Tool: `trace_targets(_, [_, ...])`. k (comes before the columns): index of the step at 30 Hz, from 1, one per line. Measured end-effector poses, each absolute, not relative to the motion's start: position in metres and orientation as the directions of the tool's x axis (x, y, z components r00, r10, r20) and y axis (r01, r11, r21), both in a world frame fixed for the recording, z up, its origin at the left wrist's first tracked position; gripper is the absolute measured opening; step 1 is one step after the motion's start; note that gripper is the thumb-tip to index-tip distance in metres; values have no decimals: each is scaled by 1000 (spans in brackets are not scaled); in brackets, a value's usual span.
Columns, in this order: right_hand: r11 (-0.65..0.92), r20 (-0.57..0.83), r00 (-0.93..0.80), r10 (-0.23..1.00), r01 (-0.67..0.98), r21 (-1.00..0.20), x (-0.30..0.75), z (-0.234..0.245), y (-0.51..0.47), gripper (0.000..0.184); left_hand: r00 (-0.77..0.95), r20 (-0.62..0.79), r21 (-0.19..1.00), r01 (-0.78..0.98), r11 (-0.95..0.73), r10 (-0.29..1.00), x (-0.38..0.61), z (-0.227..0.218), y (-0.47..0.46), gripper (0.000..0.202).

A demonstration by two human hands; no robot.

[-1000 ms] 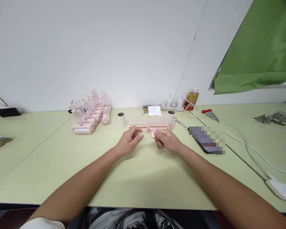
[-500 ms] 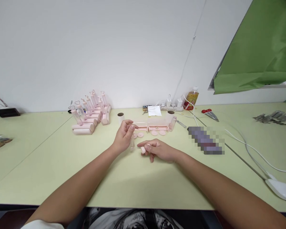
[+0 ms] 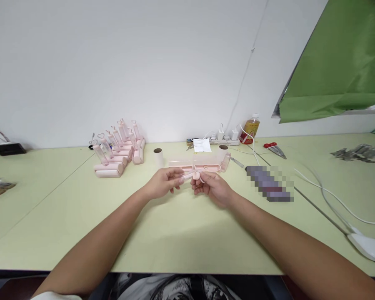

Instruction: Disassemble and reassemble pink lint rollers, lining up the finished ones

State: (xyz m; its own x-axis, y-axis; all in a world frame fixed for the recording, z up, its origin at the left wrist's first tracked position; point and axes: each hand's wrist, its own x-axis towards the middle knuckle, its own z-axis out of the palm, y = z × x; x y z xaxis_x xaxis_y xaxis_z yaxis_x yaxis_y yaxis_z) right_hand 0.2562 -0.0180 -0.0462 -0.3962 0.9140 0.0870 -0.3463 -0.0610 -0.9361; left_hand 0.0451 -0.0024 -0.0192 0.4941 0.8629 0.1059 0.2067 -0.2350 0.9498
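Observation:
My left hand [image 3: 162, 183] is closed on a clear plastic tube [image 3: 186, 175], held level above the pale green table [image 3: 175, 233]. My right hand [image 3: 211, 187] pinches a small pink cap [image 3: 196, 176] against the tube's right end. Both hands meet just in front of a shallow pink tray [image 3: 195, 167] of small parts. A cardboard roll [image 3: 158, 156] stands upright to the left of the tray.
A group of finished pink holders with tubes [image 3: 118, 146] stands at the back left. A phone [image 3: 268, 183] lies to the right, with white cables [image 3: 331, 196], red scissors [image 3: 273, 149], a power strip [image 3: 225, 139] and a bottle [image 3: 251, 127] behind.
My left hand lifted the tube from upright on the table to level. My right hand picked up the pink cap and brought it to the tube's end.

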Motion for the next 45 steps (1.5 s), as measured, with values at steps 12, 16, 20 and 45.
trace_targets(12, [104,135,-427,894,-95,-990,254,-43,-25,45,310,351,642,607,-468,883,21,-22,20,26])
trace_targets(16, [138,131,-441,888,-16,-990,254,-45,-23,48,101,342,632,711,-308,934,3,-34,41,26])
trace_targets(20, [181,129,-455,881,71,-981,252,-45,-24,47,27,281,615,762,-202,959,-3,-49,53,25])
trace_targets(45, [433,131,-445,886,693,-577,252,-50,-23,35,605,182,607,551,-573,775,48,-28,-9,27])
